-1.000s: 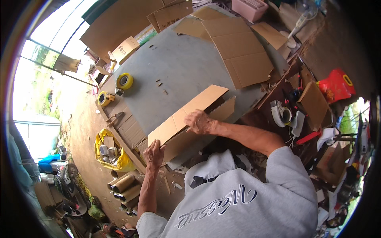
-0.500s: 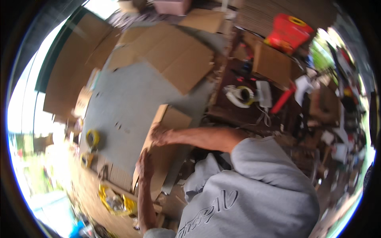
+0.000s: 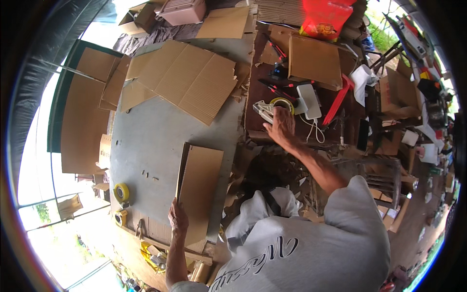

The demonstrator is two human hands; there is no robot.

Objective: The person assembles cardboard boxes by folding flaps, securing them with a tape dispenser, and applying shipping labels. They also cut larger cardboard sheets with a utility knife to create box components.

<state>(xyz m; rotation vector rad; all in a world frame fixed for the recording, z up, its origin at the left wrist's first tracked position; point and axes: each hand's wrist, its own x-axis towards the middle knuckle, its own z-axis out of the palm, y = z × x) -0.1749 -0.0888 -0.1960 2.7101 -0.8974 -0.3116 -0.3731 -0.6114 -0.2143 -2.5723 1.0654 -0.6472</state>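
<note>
A long folded piece of brown cardboard lies on the near side of the grey table. My left hand is closed on its left edge, close to the lower corner. Over on the dark red table to the right, my right hand has its fingers bent around a tape dispenser. The dispenser carries a roll of yellowish tape, partly covered by my fingers. A white power bank with a cable lies just right of that hand.
Flat cardboard sheets cover the far part of the grey table. Two tape rolls, one a yellow roll, stand at its left edge. A cardboard box, red-handled tools and a red bag are on the right.
My right hand has left the folded cardboard and moved right to the tape dispenser. My left hand stays at the cardboard's left edge. The view has turned slightly.
</note>
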